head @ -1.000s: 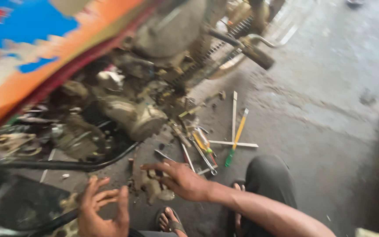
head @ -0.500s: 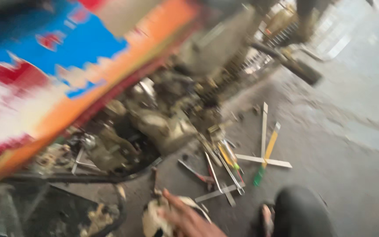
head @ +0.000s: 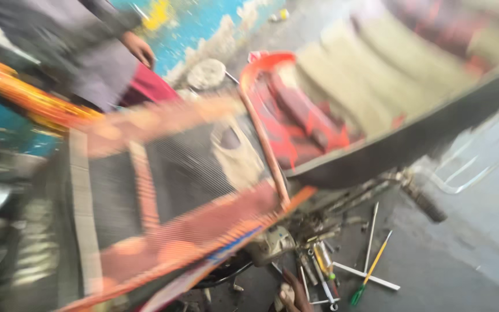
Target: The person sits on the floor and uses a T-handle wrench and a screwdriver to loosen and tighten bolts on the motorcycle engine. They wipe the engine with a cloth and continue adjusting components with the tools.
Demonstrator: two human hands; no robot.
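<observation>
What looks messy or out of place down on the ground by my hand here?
Hand tools lie scattered loose and criss-crossed on the concrete floor beneath the vehicle's engine, including a screwdriver with a green handle. One hand reaches among them at the frame's bottom edge. The picture is heavily blurred, so finer damage cannot be judged.

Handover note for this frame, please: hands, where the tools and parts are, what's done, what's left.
View is blurred and tilted up.
One hand shows at the bottom edge, low by the tools; which hand it is, and its grip, cannot be told. The other is out of view.
Tools lie scattered on the concrete floor: a green-handled screwdriver and long metal rods.
The engine part sits under the vehicle's footboard.
Another person's hand is at top left.
Done or left: cannot tell.
</observation>
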